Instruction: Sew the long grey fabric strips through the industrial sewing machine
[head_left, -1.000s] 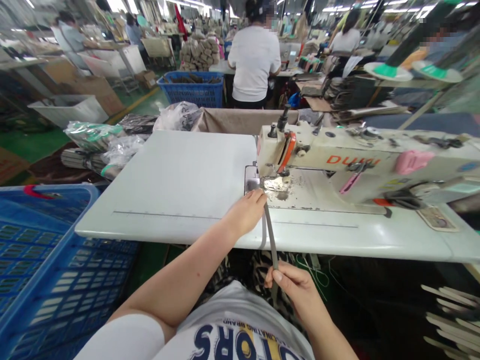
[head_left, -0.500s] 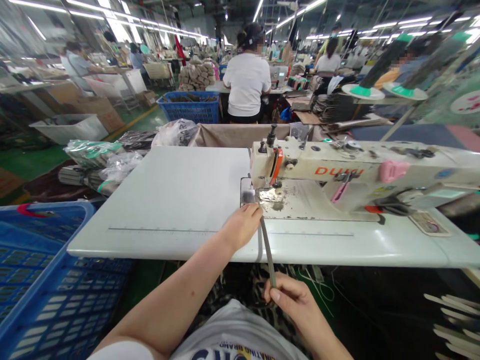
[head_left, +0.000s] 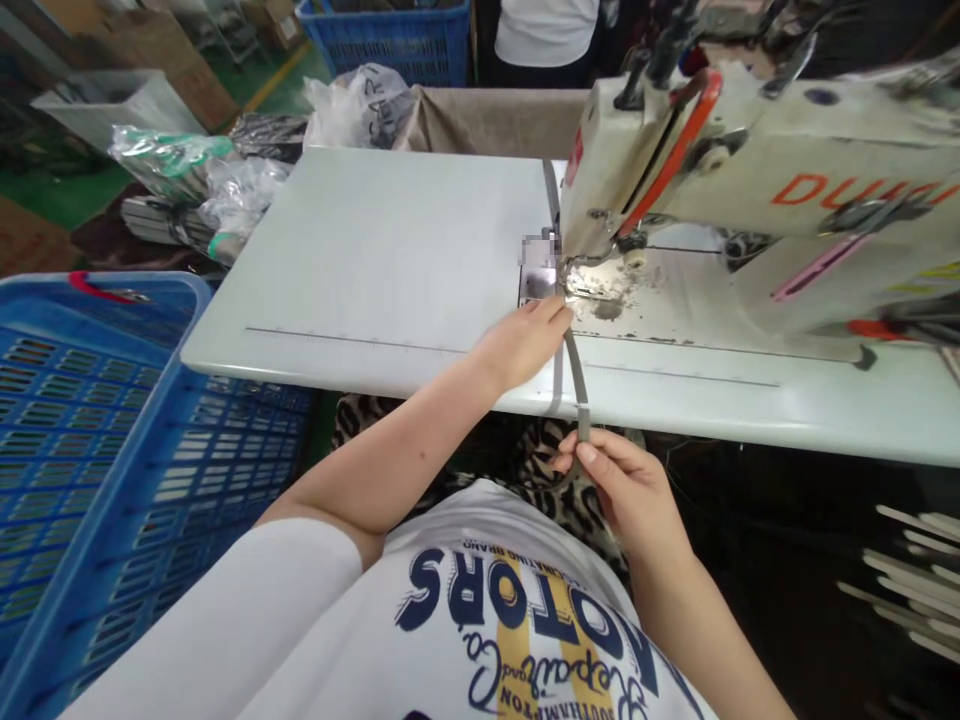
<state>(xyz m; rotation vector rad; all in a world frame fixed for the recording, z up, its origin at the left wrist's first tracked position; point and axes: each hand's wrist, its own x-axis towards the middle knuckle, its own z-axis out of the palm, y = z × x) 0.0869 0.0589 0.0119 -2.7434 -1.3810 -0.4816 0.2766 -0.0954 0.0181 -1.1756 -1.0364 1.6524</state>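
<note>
Fingers R (head_left: 598,463): pinching strip (head_left: 576,362)
Fingers L (head_left: 550,313): on strip, grip unclear
Far strip: more visible now, left of mach. (head_left: 750,165)

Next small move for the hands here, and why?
Probably ease the right hand slightly toward the sewing machine, giving the grey strip some slack to feed. The right hand pinches it on the near side of the table, the left hand rests over it just before the needle area, and what looks like more of it shows beyond.
</note>
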